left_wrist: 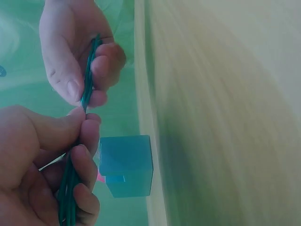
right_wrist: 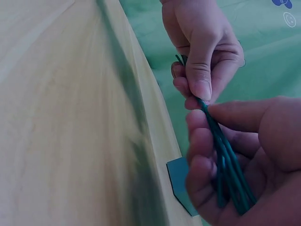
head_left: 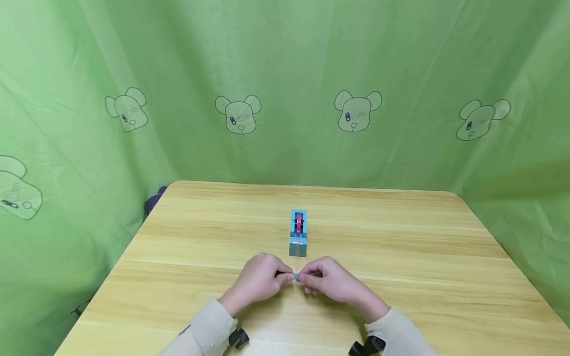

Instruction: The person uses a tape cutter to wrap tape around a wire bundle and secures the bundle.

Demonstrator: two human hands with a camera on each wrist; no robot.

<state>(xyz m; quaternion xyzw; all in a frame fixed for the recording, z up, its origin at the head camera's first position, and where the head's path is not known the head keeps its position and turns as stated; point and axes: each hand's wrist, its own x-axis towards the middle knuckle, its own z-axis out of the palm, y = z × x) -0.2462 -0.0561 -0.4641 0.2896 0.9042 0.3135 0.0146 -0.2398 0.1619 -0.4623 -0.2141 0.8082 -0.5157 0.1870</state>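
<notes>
From where I'm watching, both hands pinch a bundle of thin green strands [right_wrist: 225, 160]: left hand [head_left: 260, 282] and right hand [head_left: 329, 283] curl tight on it, thumbs meeting mid-bundle. Looks midway, nothing tied yet. Wrist views show the strands; the head view only shows the blue tape dispenser [head_left: 298, 233] just beyond the fingertips

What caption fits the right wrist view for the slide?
Both hands, right hand and left hand, pinch a bundle of green strands beside the table.
</notes>
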